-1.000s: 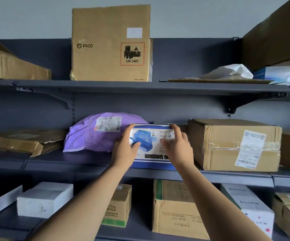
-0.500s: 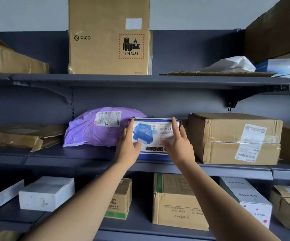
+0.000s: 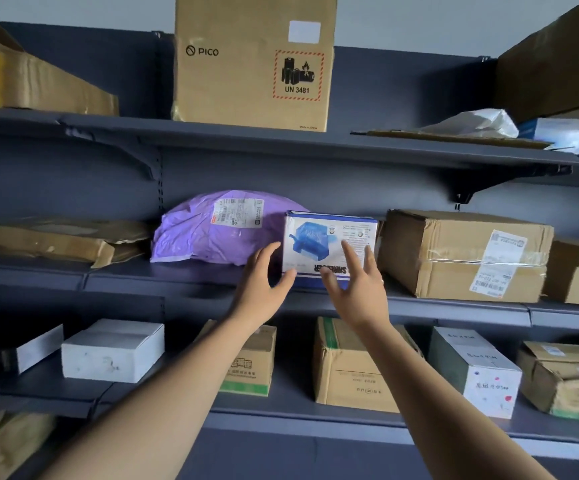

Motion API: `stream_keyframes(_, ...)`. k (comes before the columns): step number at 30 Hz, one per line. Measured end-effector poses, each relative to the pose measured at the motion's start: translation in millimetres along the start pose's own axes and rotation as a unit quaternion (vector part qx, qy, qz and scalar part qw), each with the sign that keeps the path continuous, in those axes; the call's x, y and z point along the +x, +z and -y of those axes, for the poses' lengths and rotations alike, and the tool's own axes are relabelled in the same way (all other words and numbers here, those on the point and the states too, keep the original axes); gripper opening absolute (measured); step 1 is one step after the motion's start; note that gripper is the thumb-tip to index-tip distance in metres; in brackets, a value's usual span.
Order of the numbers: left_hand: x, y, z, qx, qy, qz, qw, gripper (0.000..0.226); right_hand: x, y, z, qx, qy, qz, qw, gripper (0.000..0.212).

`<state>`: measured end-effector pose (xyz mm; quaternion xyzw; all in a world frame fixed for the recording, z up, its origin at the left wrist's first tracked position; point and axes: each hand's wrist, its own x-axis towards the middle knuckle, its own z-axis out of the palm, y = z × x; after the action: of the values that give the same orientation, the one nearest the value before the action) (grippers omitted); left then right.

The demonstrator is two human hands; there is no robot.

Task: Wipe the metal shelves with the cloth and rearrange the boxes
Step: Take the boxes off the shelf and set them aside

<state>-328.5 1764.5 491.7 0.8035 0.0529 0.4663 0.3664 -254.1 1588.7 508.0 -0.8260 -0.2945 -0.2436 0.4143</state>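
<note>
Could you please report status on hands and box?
Left hand open, right hand open, both at the blue-and-white box. Box standing on middle shelf, between purple parcel and taped carton. No cloth visible.

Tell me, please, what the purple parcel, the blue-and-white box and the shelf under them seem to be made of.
Purple parcel: soft plastic film, it seems, faintly glossy; it creases and bulges.
Blue-and-white box: probably printed cardboard, glossy; crisp edges, sheen on its face.
Shelf: likely painted metal, matte dark grey; thin folded front lip.
</note>
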Motion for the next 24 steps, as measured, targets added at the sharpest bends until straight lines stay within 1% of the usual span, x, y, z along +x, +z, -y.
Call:
stream_keyframes(3, -15.5, -35.4, 18.7, -0.026, -0.026, 0.015, 0.999, 0.060, -16.4, 25.2, 32.8, 0.018, -0.008, 0.000, 1.000, 0.067)
stream_keyframes(7, -41.2, -105.4, 50.8, -0.009, -0.054, 0.025, 0.998, 0.059, -46.8, 76.7, 92.3, 0.052, -0.023, 0.021, 0.998, 0.067)
stream_keyframes(10, -59.0, -167.4, 78.2, -0.011, -0.070, 0.017, 0.997, 0.054, -74.8, 119.9, 145.5, 0.078, -0.036, 0.039, 0.996, 0.066)
stream_keyframes(12, -69.5, -208.7, 96.8, -0.013, -0.073, 0.014, 0.997, 0.049, -92.9, 146.2, 180.9, 0.084, -0.029, 0.060, 0.994, 0.067)
stream_keyframes(14, -80.2, -251.5, 120.8, -0.012, -0.095, 0.008, 0.995, 0.053, -112.1, 174.2, 215.5, 0.077, -0.026, 0.082, 0.993, 0.068)
stream_keyframes(17, -97.3, -295.9, 145.7, -0.009, -0.123, -0.011, 0.992, 0.056, -135.7, 201.1, 250.2, 0.078, -0.033, 0.103, 0.991, 0.068)
stream_keyframes(19, -113.9, -316.4, 158.6, -0.020, -0.143, -0.005, 0.989, 0.055, -151.6, 213.4, 267.4, 0.072, -0.032, 0.109, 0.991, 0.068)
stream_keyframes(21, -131.8, -331.4, 169.0, -0.028, -0.161, 0.018, 0.986, 0.054, -167.2, 223.1, 279.2, 0.060, -0.024, 0.106, 0.992, 0.068)
stream_keyframes(24, -149.9, -345.0, 176.6, -0.022, -0.164, 0.040, 0.985, 0.050, -185.4, 232.2, 285.2, 0.056, -0.004, 0.101, 0.993, 0.067)
